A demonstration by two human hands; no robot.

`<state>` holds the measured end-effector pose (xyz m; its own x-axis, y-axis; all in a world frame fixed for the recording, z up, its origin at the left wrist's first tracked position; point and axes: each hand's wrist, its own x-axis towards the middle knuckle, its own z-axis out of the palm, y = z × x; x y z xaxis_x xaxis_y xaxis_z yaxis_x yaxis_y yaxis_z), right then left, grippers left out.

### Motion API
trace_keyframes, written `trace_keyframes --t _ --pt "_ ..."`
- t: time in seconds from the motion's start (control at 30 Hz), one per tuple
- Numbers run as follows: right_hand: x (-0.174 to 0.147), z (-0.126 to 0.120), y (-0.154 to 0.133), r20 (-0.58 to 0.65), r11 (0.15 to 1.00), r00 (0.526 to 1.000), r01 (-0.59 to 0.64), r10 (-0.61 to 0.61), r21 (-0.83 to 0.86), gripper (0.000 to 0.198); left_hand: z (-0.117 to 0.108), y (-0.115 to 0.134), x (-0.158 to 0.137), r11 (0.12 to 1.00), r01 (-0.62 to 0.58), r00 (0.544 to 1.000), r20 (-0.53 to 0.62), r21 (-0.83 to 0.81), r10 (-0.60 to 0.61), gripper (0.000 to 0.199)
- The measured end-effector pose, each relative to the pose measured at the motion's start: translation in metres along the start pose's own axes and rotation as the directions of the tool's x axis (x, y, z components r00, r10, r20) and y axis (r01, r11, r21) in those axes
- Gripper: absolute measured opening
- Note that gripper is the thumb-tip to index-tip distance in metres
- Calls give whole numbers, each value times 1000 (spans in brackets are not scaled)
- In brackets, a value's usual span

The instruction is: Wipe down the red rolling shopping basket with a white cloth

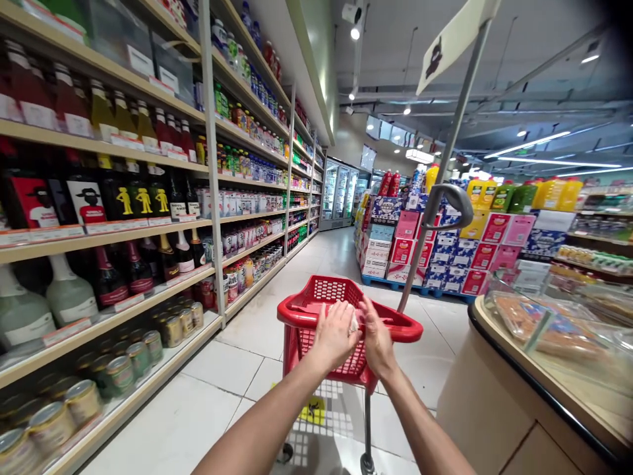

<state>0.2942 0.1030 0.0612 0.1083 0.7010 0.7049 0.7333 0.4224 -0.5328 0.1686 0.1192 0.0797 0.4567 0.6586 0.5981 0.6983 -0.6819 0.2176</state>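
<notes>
Hovering above the near part of the red cart (pixel 409 332), the two hands face each other closely; the left hand (pixel 335 336) is palm down with its fingers together, the right hand (pixel 378 340) half curled with its inner side turned towards it; a small white wad (pixel 353 319) shows between them by the left fingertips, though I cannot tell which of the two grips it, nor whether either is fully closed; a grey pole (pixel 448 148) rises at the cart's right side, bearing a flag (pixel 455 49); shelves (pixel 210 132) along the left hold bottles (pixel 74 105) and, lowest, cans (pixel 120 374); ahead to the right stand stacked cartons (pixel 445 264) topped with jugs (pixel 523 196); nearer, a curved desk (pixel 472 376) carries clear packs (pixel 548 316); pale tiles make up the floor (pixel 227 363).
</notes>
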Motion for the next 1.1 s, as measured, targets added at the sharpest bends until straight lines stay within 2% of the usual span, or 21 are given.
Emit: trace_keyframes --t 0.1,0.17,0.23,0.3,0.33,0.4,0.53,0.6,0.7,0.77,0.83,0.93,1.0,1.1 --pt "-2 -15 22 48 984 994 -93 101 -151 48 5 -10 1 999 -16 999 -44 43 18 39" --pt "-3 -20 32 115 982 990 -57 79 -179 45 1 -30 -5 998 -33 996 -83 50 37 38" --pt "-5 -18 35 126 985 991 -10 32 -170 43 -5 -51 -9 998 50 988 -150 47 -42 38" --pt "-6 -10 33 93 984 996 21 -4 -179 42 -7 -61 -8 984 172 963 -216 37 -160 38" --pt "-7 -5 31 74 981 997 40 -27 -188 41 -6 -60 -4 977 212 952 -233 33 -198 38" --pt "-9 4 26 49 977 996 77 -69 -199 40 2 -45 6 975 219 954 -220 38 -205 37" --pt "-13 8 22 56 978 990 137 -130 -158 40 14 -14 26 991 125 987 -111 54 -118 21" --pt "-15 5 23 49 985 992 125 -120 -122 40 7 -18 28 990 123 990 -72 62 -118 17" --pt "-17 2 25 17 992 995 95 -94 -81 40 -10 -39 25 972 217 975 -70 86 -212 23" --pt "-18 2 24 -8 994 996 91 -91 -63 40 -16 -42 23 959 264 963 -76 105 -257 27" --pt "-20 3 24 -23 994 995 95 -96 -60 41 -15 -32 22 964 238 971 -62 115 -232 23" --pt "-24 3 23 -14 990 993 113 -115 -83 41 -12 -13 20 989 109 994 -18 102 -108 19" --pt "-27 0 22 -2 988 993 119 -120 -94 41 -17 -16 17 994 67 998 -1 87 -67 16" --pt "-32 -2 17 25 989 992 122 -121 -81 41 -31 -35 11 989 124 992 -26 85 -122 23"
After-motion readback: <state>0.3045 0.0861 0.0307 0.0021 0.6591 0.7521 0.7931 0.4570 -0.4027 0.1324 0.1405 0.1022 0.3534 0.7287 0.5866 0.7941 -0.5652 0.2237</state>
